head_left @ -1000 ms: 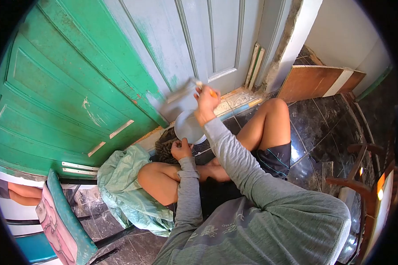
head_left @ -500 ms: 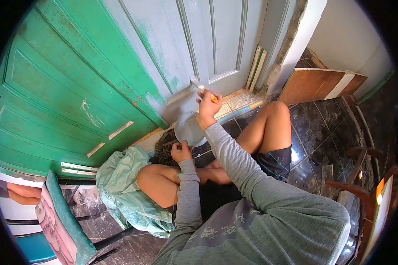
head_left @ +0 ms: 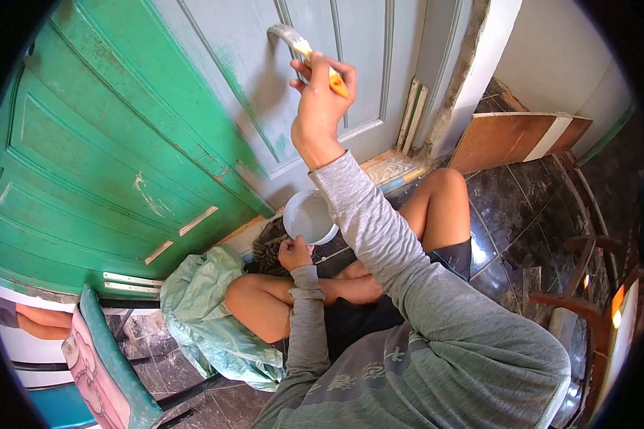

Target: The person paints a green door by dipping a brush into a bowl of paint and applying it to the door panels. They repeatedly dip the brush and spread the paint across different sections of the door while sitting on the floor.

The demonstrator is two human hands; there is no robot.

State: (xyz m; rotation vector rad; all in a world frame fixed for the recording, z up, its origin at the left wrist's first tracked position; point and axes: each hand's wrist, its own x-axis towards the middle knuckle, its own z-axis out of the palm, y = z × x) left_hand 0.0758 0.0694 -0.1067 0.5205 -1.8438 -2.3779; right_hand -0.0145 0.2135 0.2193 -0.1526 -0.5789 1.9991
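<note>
My right hand [head_left: 322, 96] grips a paintbrush [head_left: 320, 64] with a yellow-orange handle, its bristles touching the grey-painted part of the door [head_left: 361, 43]. Below it, my left hand [head_left: 295, 254] pinches the rim of a round pale container [head_left: 311, 217] that holds greyish paint. To the left, the other door part [head_left: 107, 136] is green with worn patches. Green smears show through the grey near the boundary between the two colours.
A pale green cloth [head_left: 207, 307] lies by my left knee. A chair with a pink and teal cushion [head_left: 100, 357] stands lower left, near another person's legs [head_left: 43, 319]. A brown board [head_left: 511, 139] leans at right; wooden furniture [head_left: 572, 293] stands below it.
My right hand has moved up and slightly left with the brush, from the lower grey panel to higher on the door. The container and my left hand sit slightly lower in view.
</note>
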